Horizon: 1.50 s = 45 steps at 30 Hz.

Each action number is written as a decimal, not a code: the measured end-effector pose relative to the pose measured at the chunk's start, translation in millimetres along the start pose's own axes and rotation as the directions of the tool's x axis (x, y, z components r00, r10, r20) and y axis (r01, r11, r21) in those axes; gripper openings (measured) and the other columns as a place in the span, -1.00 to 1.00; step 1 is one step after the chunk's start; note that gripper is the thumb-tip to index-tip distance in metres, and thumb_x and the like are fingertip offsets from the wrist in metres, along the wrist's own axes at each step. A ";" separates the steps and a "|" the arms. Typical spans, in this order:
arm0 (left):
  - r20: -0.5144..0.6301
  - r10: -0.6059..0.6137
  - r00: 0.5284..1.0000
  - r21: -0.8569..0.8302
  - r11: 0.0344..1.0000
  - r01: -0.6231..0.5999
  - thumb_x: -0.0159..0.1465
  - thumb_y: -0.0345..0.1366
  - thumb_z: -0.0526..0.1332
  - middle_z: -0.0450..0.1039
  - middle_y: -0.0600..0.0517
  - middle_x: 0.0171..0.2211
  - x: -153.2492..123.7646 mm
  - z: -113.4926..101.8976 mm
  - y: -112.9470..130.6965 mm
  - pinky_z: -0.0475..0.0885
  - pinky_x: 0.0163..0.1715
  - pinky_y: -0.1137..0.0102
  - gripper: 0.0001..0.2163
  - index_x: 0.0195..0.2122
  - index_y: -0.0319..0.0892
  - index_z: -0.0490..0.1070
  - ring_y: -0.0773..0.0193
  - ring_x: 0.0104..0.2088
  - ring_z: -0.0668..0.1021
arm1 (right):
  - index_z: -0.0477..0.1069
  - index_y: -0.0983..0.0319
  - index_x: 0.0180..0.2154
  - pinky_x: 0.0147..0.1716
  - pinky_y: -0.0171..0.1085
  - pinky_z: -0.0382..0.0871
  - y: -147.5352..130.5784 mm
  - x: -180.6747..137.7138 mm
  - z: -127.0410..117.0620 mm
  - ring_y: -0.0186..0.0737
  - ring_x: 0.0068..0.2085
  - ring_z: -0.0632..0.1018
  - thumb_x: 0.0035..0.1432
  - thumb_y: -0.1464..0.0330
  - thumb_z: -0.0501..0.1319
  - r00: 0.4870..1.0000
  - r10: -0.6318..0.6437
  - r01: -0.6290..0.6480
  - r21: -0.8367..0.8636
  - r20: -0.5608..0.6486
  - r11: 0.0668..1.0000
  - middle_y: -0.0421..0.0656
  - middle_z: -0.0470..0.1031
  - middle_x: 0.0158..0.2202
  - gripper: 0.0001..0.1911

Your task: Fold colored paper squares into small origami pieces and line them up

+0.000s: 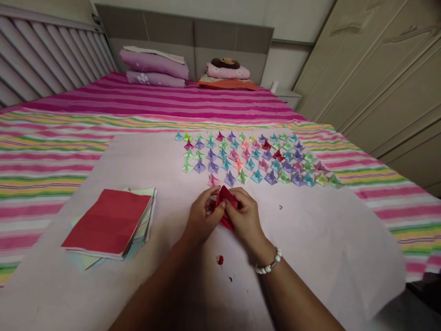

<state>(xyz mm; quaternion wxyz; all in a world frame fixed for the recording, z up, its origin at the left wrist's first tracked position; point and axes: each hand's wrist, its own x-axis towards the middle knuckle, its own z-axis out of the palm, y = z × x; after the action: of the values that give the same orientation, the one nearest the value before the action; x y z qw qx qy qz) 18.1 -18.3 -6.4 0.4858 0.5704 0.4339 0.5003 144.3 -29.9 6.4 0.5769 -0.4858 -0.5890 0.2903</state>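
Both my hands pinch a small piece of red folded paper (225, 204) just above a white sheet (330, 243) spread on the bed. My left hand (201, 216) grips its left side, and my right hand (245, 216), with a white bead bracelet at the wrist, grips its right side. Beyond the hands, several small folded paper shapes (253, 158) in many colours stand in rows. A stack of square paper sheets (112, 223) with a red one on top lies to the left.
The white sheet lies over a pink striped bedspread (51, 147). Pillows (155, 69) and folded bedding (227, 76) rest at the headboard. Wardrobe doors (382, 78) stand at the right. Small red scraps (219, 260) lie near my wrists.
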 end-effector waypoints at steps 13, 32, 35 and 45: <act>-0.021 -0.138 0.990 -0.277 0.952 0.126 0.04 -0.34 0.32 0.59 -0.02 -0.30 1.7 -2.3 14.6 0.37 -0.47 0.47 -0.76 -0.22 -0.18 0.53 0.30 -0.43 0.54 | 0.57 0.18 -0.46 -0.24 -0.21 0.43 -2.7 6.2 -5.5 -0.18 -0.29 0.56 -0.18 0.47 0.24 0.915 0.403 -0.367 0.432 0.010 0.824 -0.18 0.61 -0.37 -0.83; 0.032 -0.221 0.975 -0.649 0.737 0.189 0.02 -0.14 0.42 0.58 -0.09 -0.31 12.6 -3.6 16.4 0.47 -0.14 0.34 -0.66 -0.29 -0.29 0.50 0.19 -0.20 0.60 | 0.50 0.17 -0.18 -0.25 -0.22 0.44 -11.0 5.0 -2.7 -0.21 -0.34 0.54 -0.15 0.31 0.45 0.940 0.274 -0.340 0.611 0.203 0.715 -0.17 0.59 -0.28 -0.59; 0.024 -0.211 0.977 -0.644 0.744 0.176 0.02 -0.14 0.42 0.57 -0.08 -0.33 12.1 -3.0 15.2 0.47 -0.14 0.32 -0.67 -0.32 -0.29 0.49 0.18 -0.21 0.60 | 0.50 0.16 -0.25 -0.25 -0.22 0.44 -6.1 5.5 -1.2 -0.22 -0.36 0.54 -0.23 0.39 0.46 0.934 0.324 -0.352 0.549 0.151 0.758 -0.22 0.59 -0.36 -0.60; -0.139 -0.098 0.985 -0.351 0.935 0.044 -0.09 -0.26 0.48 0.51 -0.08 -0.10 10.6 -5.8 7.1 0.42 -0.14 0.33 -0.45 -0.04 -0.17 0.43 0.20 -0.17 0.56 | 0.48 0.23 -0.46 -0.41 -0.30 0.31 -4.0 8.8 -4.5 -0.33 -0.53 0.43 -0.07 0.35 0.37 0.922 0.375 -0.371 0.492 0.095 0.788 -0.28 0.46 -0.62 -0.89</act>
<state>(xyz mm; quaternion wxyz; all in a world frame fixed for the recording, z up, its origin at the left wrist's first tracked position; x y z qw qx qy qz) 13.6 -8.3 2.4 0.5615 0.4196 0.3958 0.5934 148.9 -24.3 14.3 0.6163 -0.4270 -0.3838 0.5390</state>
